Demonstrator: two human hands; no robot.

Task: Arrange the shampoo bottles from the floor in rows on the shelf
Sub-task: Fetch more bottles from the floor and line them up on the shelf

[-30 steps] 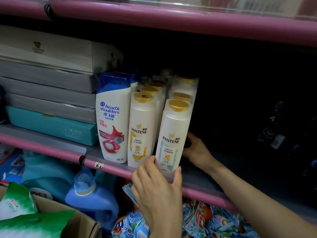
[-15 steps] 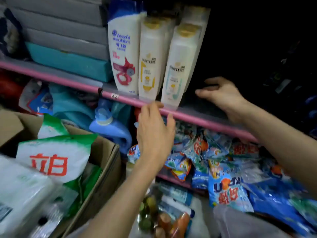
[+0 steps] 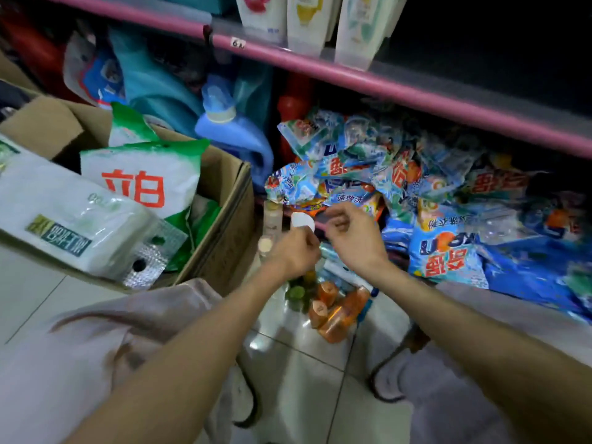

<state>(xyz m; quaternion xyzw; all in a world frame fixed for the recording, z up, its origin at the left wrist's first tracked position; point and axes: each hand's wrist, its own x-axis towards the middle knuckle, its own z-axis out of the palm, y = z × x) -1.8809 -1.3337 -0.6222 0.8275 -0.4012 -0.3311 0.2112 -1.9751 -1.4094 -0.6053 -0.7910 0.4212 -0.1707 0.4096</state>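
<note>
Hands [image 3: 296,249] [image 3: 350,233] blurred over floor bottles [image 3: 333,310]; grip unclear

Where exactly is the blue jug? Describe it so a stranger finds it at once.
Start at the cardboard box on the floor. Just behind its far right corner, under the pink shelf, stands the blue jug. Unlike the crinkled packets to its right, it is smooth, with a pale cap.

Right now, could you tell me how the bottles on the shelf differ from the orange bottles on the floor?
The bottles on the shelf are white and stand upright in a row along the pink edge; the orange bottles are translucent orange and lie tipped in a loose cluster on the tiles. The shelf ones look larger, though only their lower parts are in frame. Neither group is touched by the hands.
</note>
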